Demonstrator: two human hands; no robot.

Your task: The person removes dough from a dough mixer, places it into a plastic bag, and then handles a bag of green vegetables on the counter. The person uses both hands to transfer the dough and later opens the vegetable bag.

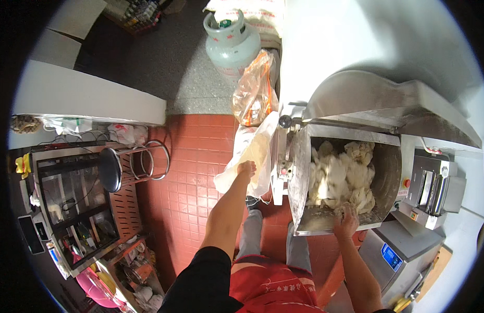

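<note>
My left hand [246, 169] reaches into the mouth of a white woven sack [231, 178] that holds pale, flour-like powder [256, 150]. Its fingers are bunched; what lies inside them is hidden. My right hand [346, 222] is at the near side of a steel dough mixer's trough [386, 184], its fingertips against lumpy off-white dough [339, 176]. Whether they grip any of it is unclear. The dough's middle looks blurred. The mixer's rounded steel lid [355, 96] stands raised against the wall.
Behind the sack are a clear plastic bag [254, 98] and a gas cylinder [232, 51]. A dough roller machine [431, 187] and a steel cabinet [402, 238] stand at right. A round stool [110, 170] rests by a glass-topped unit [77, 203] at left.
</note>
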